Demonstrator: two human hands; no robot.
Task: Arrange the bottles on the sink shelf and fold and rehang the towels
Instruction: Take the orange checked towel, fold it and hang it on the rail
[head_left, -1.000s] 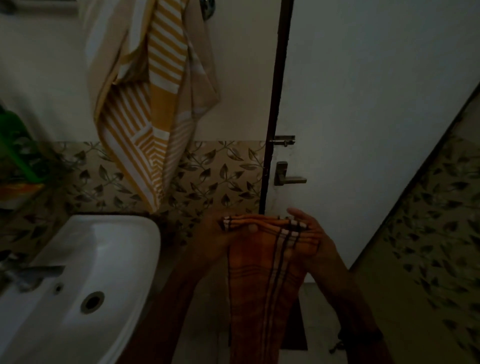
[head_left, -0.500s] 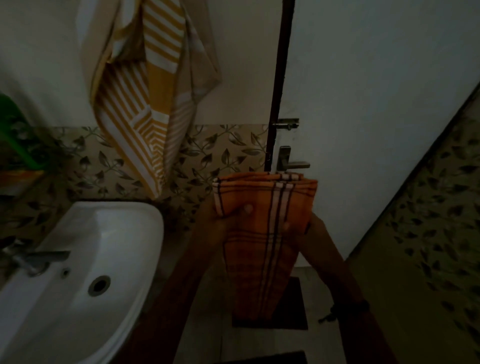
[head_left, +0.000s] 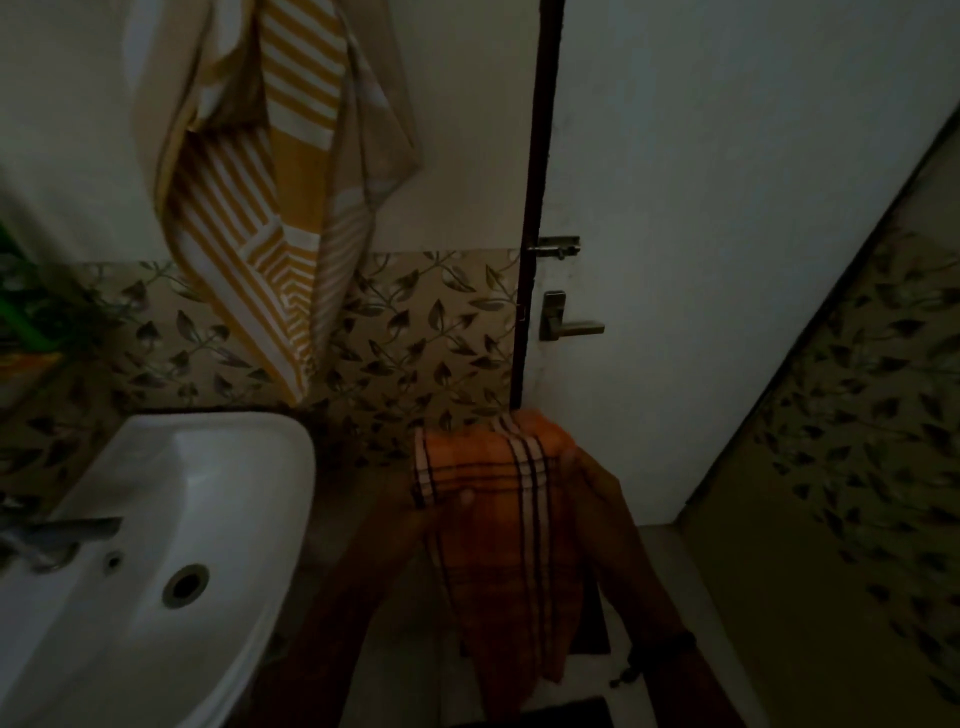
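No readable text, label, brand, number or sign anywhere in view. Green and orange items at far left, above sink: too dark and blurred for any lettering to show. Towels carry stripes and checks only, no print.

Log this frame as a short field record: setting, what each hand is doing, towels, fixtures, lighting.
setting: dim bathroom, closed white door
left hand: grips the orange checked towel at its upper left edge, thumb on front
right hand: holds the towel's upper right edge
orange checked towel: folded over at the top, hanging down between the arms
striped yellow towel: hangs on the wall above the sink
bottles: none clearly visible
lighting: very low, detail blurred
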